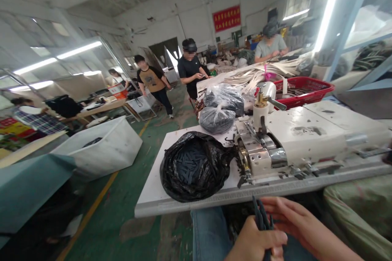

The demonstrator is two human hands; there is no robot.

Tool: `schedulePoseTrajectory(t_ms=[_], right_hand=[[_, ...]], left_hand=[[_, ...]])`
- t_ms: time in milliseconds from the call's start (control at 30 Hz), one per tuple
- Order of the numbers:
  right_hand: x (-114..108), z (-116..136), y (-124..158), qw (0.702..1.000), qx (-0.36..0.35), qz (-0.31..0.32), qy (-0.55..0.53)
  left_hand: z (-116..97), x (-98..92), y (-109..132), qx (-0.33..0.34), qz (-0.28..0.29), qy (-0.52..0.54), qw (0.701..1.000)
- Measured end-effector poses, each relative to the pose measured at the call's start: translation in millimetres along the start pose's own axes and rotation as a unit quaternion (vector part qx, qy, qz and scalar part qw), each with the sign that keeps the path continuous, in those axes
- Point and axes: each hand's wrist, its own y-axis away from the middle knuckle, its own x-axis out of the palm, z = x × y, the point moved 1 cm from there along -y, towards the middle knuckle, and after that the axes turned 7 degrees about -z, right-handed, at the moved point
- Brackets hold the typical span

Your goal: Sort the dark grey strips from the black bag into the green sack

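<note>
Your left hand (254, 240) holds a bunch of dark strips (261, 216) above your jeans (208, 232), and your right hand (295, 222) is open just beside them, below the white sewing machine (294, 138) and black bag (192, 167).

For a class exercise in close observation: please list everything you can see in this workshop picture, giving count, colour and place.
sewing machine: one, off-white, on the white table
black plastic bag: one, black, on the table's near end
clear plastic bags: two, dark contents, behind the black bag
basket: one, red, beyond the machine
straps: a bundle, cream, beyond the machine
bin: one, white, on the floor at left
banner: one, red, on the far wall
co-workers: five, around the room
left hand: one, lower centre, gripping dark strips
right hand: one, open, lower right
</note>
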Motion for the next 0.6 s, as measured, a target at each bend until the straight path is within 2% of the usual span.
schedulePoseTrajectory(t_ms=[67,133,200,300,400,500,600], right_hand=[[40,9,-11,0.997,0.004,0.083,-0.004],[62,17,-18,0.991,-0.023,0.121,0.043],[70,22,-21,0.983,-0.057,0.152,0.088],[71,23,-24,0.968,-0.106,0.172,0.151],[70,18,-26,0.958,-0.159,0.116,0.209],[65,15,-31,0.96,-0.187,0.002,0.208],[50,22,-37,0.962,-0.202,-0.12,0.138]], left_hand=[[-1,-6.6,5,0.004,-0.003,-0.005,1.0],[-4,-14.1,13,-0.001,-0.015,-0.005,1.0],[-6,-19.9,19,-0.004,-0.03,-0.006,1.0],[-6,-23.6,22,0.0,-0.046,-0.02,0.999],[-5,-23.1,15,0.008,-0.056,-0.038,0.998],[-4,-22.7,10,0.021,-0.079,-0.069,0.994],[-1,-26.0,8,0.03,-0.12,-0.096,0.988]])
